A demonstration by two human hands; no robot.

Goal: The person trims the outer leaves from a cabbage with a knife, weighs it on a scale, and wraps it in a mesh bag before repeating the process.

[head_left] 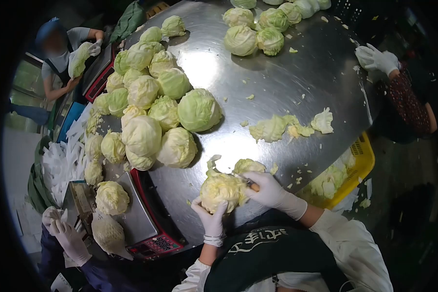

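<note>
A pale yellow-green cabbage [220,191] is held low over the near edge of the steel table, a loose leaf sticking up from its top. My gloved left hand [210,217] grips it from below and the left, fingers curled around it. On its right side, my gloved right hand [270,191] is closed around the brown handle of a knife [253,187]; the blade is hidden against the cabbage. A torn outer leaf [249,166] lies just behind the cabbage.
Many cabbages [143,92] are heaped at left on the steel table [277,78]; others lie at the back. Loose leaves [272,128] are to the right. A yellow crate [366,163] holds trimmings. A red scale [146,194] stands left. Co-workers' gloved hands [68,238] are nearby.
</note>
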